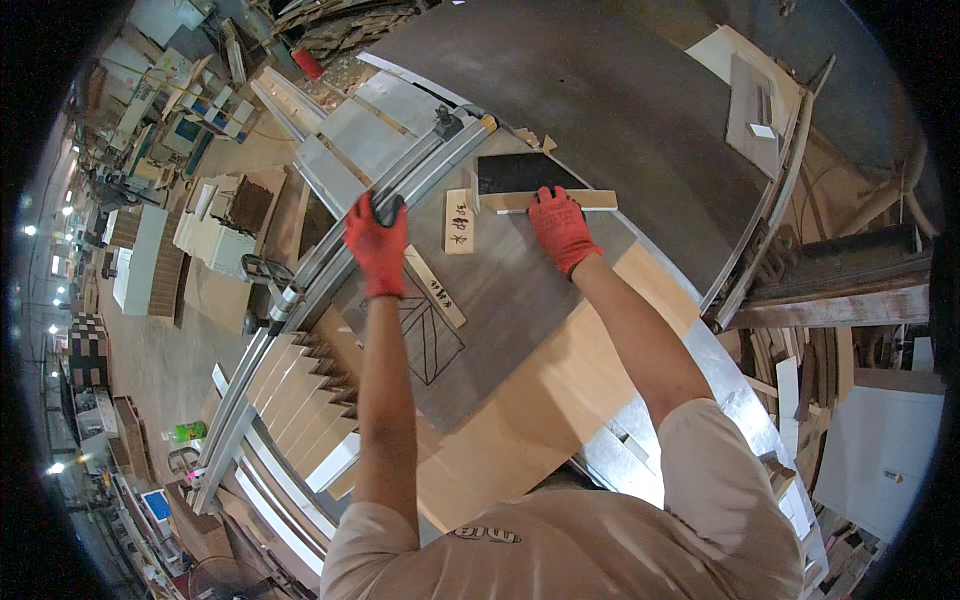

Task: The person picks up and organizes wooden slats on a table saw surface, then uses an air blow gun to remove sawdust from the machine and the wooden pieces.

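My right hand [561, 229], in a red glove, lies over a narrow pale wooden strip [597, 200], its fingers bent over the far edge. The strip runs along the near side of a black panel [512, 174]. My left hand [375, 250], gloved in red with a black part showing, is beside the metal rail [345, 238]; thumb and forefinger look apart, with nothing visible between them. Between my hands, a short wooden block [459, 222] with dark handwriting rests on a grey-brown board [500, 300]. Nearer me lies another marked strip [435, 287], beside a drawn line pattern.
A large dark sheet [620, 90] extends at the far right. A stepped stack of pale boards [300, 385] stands at left, past a clamp-like metal fitting [272, 285] on the rail. A pale board [530, 400] lies nearest my body. Stacked panels [225, 220] stand on the floor.
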A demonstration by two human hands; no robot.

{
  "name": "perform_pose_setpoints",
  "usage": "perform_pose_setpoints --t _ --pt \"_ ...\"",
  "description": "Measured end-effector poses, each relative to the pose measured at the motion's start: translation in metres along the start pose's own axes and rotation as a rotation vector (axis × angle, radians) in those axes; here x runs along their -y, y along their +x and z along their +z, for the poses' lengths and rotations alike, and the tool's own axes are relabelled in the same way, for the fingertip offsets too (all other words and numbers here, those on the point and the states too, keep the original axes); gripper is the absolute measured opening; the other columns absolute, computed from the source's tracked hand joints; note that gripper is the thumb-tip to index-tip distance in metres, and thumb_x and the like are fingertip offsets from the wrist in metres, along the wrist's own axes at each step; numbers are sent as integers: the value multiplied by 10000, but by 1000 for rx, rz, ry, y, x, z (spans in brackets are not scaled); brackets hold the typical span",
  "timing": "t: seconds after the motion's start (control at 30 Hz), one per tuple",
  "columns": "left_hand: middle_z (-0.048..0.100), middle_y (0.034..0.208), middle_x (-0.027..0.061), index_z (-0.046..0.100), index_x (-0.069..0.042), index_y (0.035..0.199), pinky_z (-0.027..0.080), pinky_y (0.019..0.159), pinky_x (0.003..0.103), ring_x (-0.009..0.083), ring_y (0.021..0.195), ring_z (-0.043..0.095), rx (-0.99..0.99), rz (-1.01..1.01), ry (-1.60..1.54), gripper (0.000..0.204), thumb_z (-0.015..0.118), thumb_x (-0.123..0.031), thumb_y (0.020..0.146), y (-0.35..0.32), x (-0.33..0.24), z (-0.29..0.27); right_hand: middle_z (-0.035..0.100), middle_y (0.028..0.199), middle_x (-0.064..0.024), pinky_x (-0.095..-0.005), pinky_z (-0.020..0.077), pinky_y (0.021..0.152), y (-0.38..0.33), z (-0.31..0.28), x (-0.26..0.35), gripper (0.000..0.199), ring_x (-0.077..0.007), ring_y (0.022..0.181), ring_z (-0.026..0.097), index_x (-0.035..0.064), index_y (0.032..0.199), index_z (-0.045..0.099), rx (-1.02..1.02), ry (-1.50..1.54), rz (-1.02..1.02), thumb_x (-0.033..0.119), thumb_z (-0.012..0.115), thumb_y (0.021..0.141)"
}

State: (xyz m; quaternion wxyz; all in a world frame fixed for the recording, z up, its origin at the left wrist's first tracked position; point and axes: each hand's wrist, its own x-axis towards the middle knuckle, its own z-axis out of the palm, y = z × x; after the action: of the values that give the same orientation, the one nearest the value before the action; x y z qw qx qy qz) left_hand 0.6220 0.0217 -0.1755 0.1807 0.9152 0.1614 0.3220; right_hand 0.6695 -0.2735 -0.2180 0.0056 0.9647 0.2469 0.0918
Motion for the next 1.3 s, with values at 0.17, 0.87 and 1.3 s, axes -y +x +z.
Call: perform_pose_setpoints --t 0.17,0.87,1.3 --pt "574 1272 121 506 -128 1343 288 1029 573 352 1218 485 319 26 344 964 772 -679 599 38 77 21 592 1120 -148 -434 536 783 8 -1 6 271 -316 1019 574 62 1096 691 102 -118 40 141 593 855" --pt "600 1187 135 523 -97 1294 414 940 502 358 1113 557 201 117 262 1007 815 -676 524 37 95 30 611 1025 -159 -390 531 667 3 -2 12 245 -309 937 598 -4 1030 678 -58 -191 10 103 585 830" --pt "611 1195 146 533 -77 1305 448 957 476 363 1114 568 275 73 327 1010 825 -659 532 41 72 16 590 1282 -231 -595 504 806 7 7 12 374 -464 1119 560 -26 1219 640 107 -104 27 140 514 909"
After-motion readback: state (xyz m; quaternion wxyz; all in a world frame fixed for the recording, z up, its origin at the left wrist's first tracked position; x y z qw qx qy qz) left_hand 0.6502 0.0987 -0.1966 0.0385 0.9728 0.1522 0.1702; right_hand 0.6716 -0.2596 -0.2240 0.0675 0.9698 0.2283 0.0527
